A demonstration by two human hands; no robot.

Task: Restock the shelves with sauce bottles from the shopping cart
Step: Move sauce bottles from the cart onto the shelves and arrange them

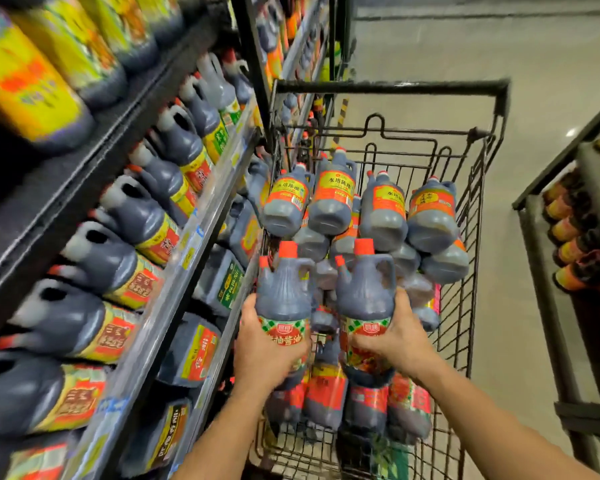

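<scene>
Gripping with curled fingers (290, 353), the left hand (267, 348) held the left bottle (284, 299) and the right hand (397, 337) the right bottle (366, 292), both upright over the cart (478, 188) beside the shelves (174, 258).

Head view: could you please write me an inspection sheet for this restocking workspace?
Surface: wire cart beside the shelves; no table.
Job's things: left bottle and right bottle, red-capped, held above the cart; pile of bottles in the cart; shelf bottles in rows.
Clutter: nothing seen.
Grippers: left hand grips the left bottle; right hand grips the right bottle.
Cables: nothing seen.
Surroundings: pale floor; another rack at right.
</scene>
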